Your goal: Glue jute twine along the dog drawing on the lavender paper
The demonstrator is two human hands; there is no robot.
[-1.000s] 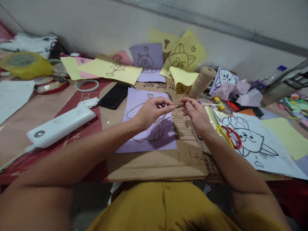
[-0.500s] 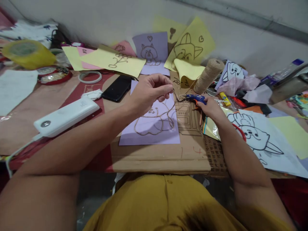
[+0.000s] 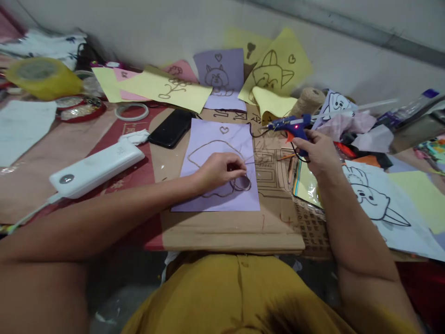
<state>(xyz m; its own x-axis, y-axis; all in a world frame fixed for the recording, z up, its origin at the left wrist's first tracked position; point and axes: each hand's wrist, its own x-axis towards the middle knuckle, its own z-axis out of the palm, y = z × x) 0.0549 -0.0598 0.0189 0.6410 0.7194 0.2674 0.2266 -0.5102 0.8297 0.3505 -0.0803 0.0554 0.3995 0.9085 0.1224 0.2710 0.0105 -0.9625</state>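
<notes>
My left hand (image 3: pixel 222 172) is low over a purple sheet (image 3: pixel 208 130), its thumb and fingers pinched on a thin brown twine (image 3: pixel 247 162). On that sheet, twine traces a curved outline (image 3: pixel 213 143) and a small drawn heart shows near the top. Part of the outline is hidden under my hand. My right hand (image 3: pixel 318 150) grips a blue hot glue gun (image 3: pixel 290 124) with an orange trigger and a lit red light. Its nozzle points left, above the cardboard to the right of the sheet.
A twine spool (image 3: pixel 310 102) lies behind the glue gun. To the left are a black phone (image 3: pixel 170 128), a white power bank (image 3: pixel 97 169) and a tape roll (image 3: pixel 131 112). Decorated yellow sheets (image 3: pixel 174 88) lean at the back. A fox drawing (image 3: pixel 375 199) lies at the right.
My left hand has come down and toward me onto the purple sheet. My right hand has lifted the glue gun off the cardboard. The twine spool has tipped from standing to lying.
</notes>
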